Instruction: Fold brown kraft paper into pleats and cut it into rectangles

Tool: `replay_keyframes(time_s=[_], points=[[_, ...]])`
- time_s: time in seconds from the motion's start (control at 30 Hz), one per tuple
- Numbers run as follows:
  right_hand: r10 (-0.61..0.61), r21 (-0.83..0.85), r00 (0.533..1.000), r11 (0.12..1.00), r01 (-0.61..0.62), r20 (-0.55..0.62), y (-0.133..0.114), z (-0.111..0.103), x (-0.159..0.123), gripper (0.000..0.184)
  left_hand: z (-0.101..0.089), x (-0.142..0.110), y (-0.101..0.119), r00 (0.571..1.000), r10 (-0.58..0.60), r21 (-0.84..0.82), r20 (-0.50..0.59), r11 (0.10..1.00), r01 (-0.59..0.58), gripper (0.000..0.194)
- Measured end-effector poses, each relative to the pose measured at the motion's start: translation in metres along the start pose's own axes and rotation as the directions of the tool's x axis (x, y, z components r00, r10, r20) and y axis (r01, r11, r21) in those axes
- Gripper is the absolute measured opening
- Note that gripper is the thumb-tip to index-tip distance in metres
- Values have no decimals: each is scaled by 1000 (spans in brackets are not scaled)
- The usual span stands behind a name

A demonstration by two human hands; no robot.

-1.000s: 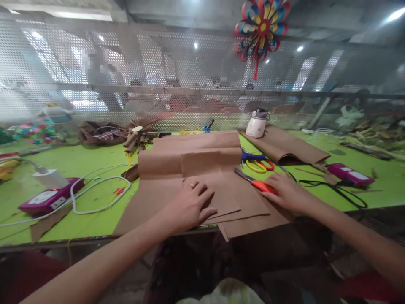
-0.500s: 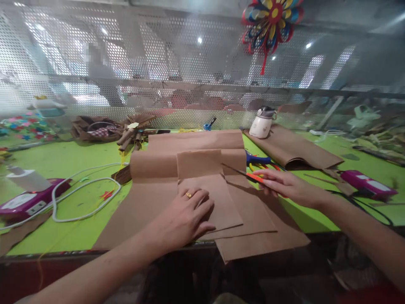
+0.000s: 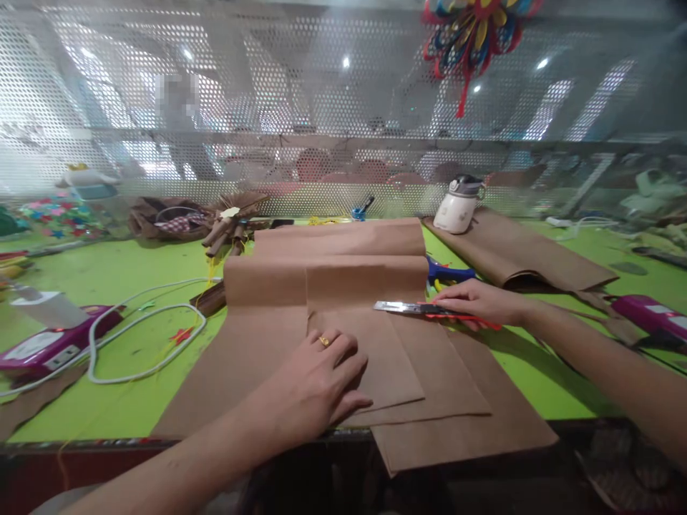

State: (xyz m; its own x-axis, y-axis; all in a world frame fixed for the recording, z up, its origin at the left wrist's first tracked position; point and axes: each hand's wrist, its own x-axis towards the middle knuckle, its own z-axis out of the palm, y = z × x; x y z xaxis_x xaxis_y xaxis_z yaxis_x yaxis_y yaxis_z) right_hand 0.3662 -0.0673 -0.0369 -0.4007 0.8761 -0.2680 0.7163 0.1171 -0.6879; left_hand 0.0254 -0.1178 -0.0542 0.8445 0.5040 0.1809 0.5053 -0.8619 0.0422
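My left hand [image 3: 319, 383], with a ring on one finger, lies on a small sheet of brown kraft paper [image 3: 389, 375]. Its fingers are slightly bent and press on the paper with nothing gripped. Under this sheet are larger brown sheets [image 3: 257, 350], curled up at the far end and hanging over the near table edge. My right hand [image 3: 477, 300] is closed around an orange-and-black utility knife [image 3: 408, 308]. The blade points left above the paper, its broad side showing. Whether the blade touches the paper I cannot tell.
A blue-handled tool [image 3: 451, 273] lies beyond my right hand. A white bottle [image 3: 456, 211] stands near folded brown paper [image 3: 542, 250]. At left are a purple power strip [image 3: 32, 357], a white cable [image 3: 144, 375] and bundled brown rolls [image 3: 220, 239]. Behind is a perforated screen [image 3: 300, 93].
The utility knife has turned from edge-on to showing its flat blade, and its tip has come lower and nearer. My left hand stays on the paper. The view has shifted slightly.
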Motion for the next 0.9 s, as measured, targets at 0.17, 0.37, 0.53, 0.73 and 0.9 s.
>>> replay_keyframes(time_s=[0.17,0.37,0.53,0.73,0.9], points=[[25,-21,995,1000,-23,92,13,-6,-8,49,-2,2,2,999,-22,-9,-30,1000,22,34],[-82,-133,967,990,51,-241,10,0,3,46,-1,2,3,1000,-19,9,-13,1000,19,33],[-298,-298,904,932,206,-306,13,11,8,41,-2,1,4,999,-22,11,-31,1000,22,31],[-311,-299,899,929,219,-307,18,17,-2,40,-2,1,4,996,-16,-4,-88,1000,16,27],[-291,-310,900,932,189,-324,22,18,-5,40,-3,1,4,995,-27,7,-91,1000,28,26]])
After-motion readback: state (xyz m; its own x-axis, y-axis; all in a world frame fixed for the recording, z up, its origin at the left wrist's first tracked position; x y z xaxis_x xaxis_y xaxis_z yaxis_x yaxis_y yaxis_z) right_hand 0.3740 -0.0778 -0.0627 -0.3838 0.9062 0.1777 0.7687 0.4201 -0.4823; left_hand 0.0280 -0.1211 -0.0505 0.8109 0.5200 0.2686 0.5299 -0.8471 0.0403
